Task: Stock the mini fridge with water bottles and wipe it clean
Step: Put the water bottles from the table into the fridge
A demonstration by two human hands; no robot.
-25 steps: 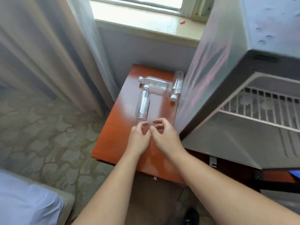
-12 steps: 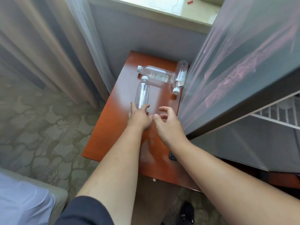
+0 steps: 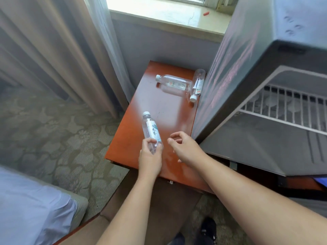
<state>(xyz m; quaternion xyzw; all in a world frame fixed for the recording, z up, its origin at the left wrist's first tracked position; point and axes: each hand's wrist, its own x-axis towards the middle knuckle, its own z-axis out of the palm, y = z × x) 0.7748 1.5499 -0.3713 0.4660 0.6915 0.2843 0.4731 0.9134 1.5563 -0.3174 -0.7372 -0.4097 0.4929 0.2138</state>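
Note:
My left hand (image 3: pixel 150 156) grips the base of a clear water bottle (image 3: pixel 151 129), lifted off the red-brown table (image 3: pixel 169 110) with its white cap pointing away from me. My right hand (image 3: pixel 185 147) hovers just right of it, fingers loosely curled, holding nothing. Two more clear bottles lie at the table's far end: one (image 3: pixel 174 82) lies crosswise, the other (image 3: pixel 197 84) lies along the fridge wall. The mini fridge (image 3: pixel 247 71) stands at the right, its open front showing a white wire shelf (image 3: pixel 290 110).
Beige curtains (image 3: pixel 58 50) hang to the left, a window sill (image 3: pixel 168 16) runs behind the table, and patterned carpet (image 3: pixel 49 131) covers the floor. A blue-covered bed corner (image 3: pixel 31 206) sits at the lower left. My shoe (image 3: pixel 208 230) shows at the bottom.
My left hand has taken the nearest bottle by its base and lifted it toward me. My right hand has drawn apart from the left.

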